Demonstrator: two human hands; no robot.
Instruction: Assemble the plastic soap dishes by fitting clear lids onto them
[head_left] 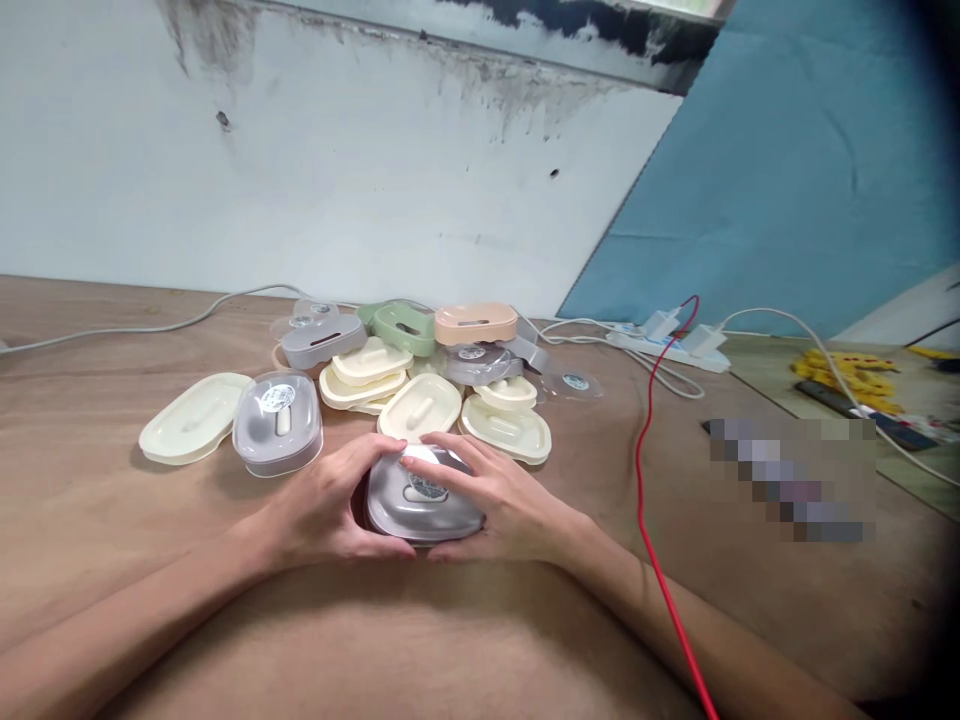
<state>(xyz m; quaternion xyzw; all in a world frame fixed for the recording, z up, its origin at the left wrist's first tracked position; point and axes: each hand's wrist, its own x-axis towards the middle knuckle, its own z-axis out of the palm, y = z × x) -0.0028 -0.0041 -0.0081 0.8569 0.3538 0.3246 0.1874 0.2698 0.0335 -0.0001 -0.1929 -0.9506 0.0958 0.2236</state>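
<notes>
The lidded box is at the table, between the left hand, touching its left side, and the right hand, touching its right. Left of the lidded box stands a second box, with a lone tray farther left. Just behind the lidded box lies a middle tray; behind and to its left, a tray stack; behind and to its right, more trays. Three covers lie farther behind it. Well to its right runs a cord; farther right and behind it lies a power strip.
</notes>
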